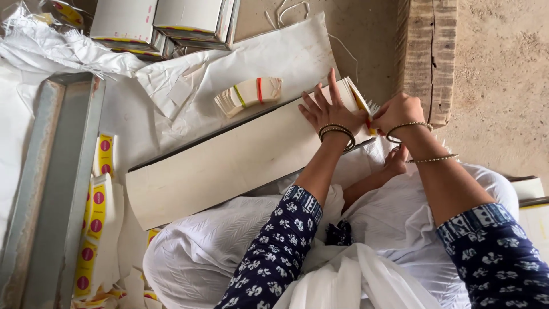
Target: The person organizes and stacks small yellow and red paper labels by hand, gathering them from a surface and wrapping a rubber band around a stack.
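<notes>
Under the left hand (327,111) lies the card stack (229,163).

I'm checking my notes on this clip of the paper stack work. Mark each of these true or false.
1. The left hand lies flat on the long stack of white sheets. True.
2. The right hand rests empty on the floor. False: it grips the stack's end, where a red band shows.
3. A small banded bundle lies beyond the long stack. True.
4. Both wrists are bare. False: each wears bangles.
5. The grey metal channel lies on the person's lap. False: it lies apart from the person, at the picture's left edge.
</notes>
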